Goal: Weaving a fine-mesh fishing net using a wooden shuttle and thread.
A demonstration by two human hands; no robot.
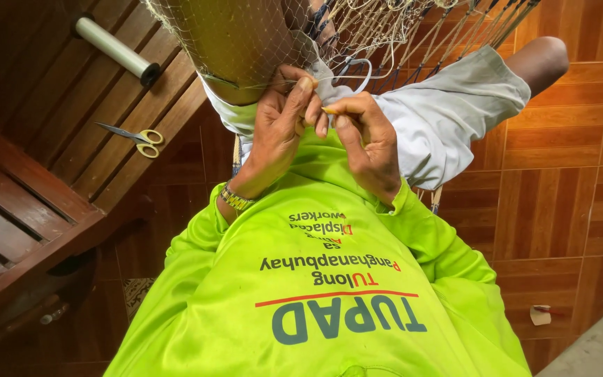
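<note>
Our left hand [278, 129] pinches a strand of the net [357, 31], thumb and forefinger pressed together on the twine just above our lap. Our right hand [366, 139] is closed beside it, fingertips touching the left hand's, gripping a small yellow needle [329, 110] whose tip shows at the thumb. The net hangs from the top of the frame, draped over our knee [239, 42] and spreading across our grey shorts [448, 119]. A gold watch [235, 198] circles our left wrist, above the sleeve of our lime-green shirt [322, 293]. To our left, on the wooden bench [29, 209], yellow-handled scissors [137, 138] lie near its front edge, and a pale roll [116, 49] rests well beyond them towards its far edge. A small scrap [540, 315] lies on the tiled floor [567, 209] at right.
</note>
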